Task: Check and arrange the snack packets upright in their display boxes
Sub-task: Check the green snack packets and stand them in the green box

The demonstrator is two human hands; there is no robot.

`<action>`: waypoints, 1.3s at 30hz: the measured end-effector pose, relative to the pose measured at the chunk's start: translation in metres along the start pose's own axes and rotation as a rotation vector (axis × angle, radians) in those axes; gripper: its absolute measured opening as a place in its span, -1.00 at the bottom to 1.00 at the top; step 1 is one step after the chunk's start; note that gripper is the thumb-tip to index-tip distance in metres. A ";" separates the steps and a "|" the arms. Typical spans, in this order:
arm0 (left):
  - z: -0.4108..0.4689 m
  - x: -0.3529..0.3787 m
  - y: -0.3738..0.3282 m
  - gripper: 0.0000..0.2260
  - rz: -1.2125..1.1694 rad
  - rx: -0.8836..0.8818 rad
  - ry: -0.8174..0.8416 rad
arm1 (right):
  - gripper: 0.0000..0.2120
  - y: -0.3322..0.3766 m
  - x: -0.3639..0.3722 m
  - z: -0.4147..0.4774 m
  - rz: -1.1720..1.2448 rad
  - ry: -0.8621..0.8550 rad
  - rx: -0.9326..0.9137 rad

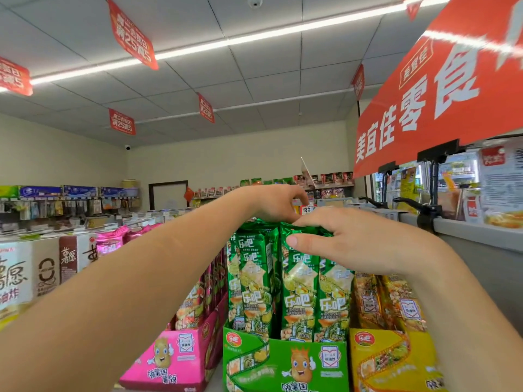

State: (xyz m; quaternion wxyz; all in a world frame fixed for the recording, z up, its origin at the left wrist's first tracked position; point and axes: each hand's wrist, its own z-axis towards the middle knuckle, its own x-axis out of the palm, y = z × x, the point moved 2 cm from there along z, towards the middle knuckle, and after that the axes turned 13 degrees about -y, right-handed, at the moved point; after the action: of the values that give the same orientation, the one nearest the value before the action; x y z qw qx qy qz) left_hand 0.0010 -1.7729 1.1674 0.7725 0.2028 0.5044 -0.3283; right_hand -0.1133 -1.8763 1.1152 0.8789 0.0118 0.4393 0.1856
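Observation:
Several tall green snack packets [297,278] stand upright in a green display box [283,363]. My right hand [339,239] grips the crimped tops of the front packets, thumb on the front face and fingers over the top edge. My left hand [271,202] reaches over the row from the left, its fingers curled at the tops of the packets further back. What those fingertips hold is hidden behind the packets.
A pink display box [175,360] with pink packets stands to the left, a yellow box [396,360] with orange packets to the right. White cartons [36,273] sit further left. A red banner [441,89] hangs over the grey counter [481,233] at right.

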 end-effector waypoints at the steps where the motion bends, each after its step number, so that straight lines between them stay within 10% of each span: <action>1: 0.003 0.002 -0.001 -0.69 0.025 0.013 0.027 | -0.38 0.000 0.000 0.000 -0.008 -0.003 -0.009; 11: -0.002 0.000 0.010 -0.97 0.143 0.069 -0.103 | -0.34 -0.005 0.006 0.004 -0.030 -0.037 -0.024; 28: -0.128 -0.054 0.050 -0.78 -0.936 -0.103 -1.619 | -0.03 0.001 0.013 0.007 0.066 -0.157 -0.009; 35: -0.191 -0.028 0.059 -0.71 -1.080 -0.208 -1.751 | -0.31 0.025 0.010 -0.011 0.321 -0.843 -0.091; 39: -0.213 -0.023 0.056 -0.87 -1.141 -0.190 -1.670 | -0.39 0.060 0.009 -0.031 0.443 -0.794 -0.262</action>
State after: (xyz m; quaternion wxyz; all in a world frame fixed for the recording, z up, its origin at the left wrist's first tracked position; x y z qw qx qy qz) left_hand -0.1028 -1.5897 1.1001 0.6189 -0.4247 -0.1508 -0.6433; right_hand -0.1513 -1.8214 1.1007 0.9123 0.0642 0.0289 0.4035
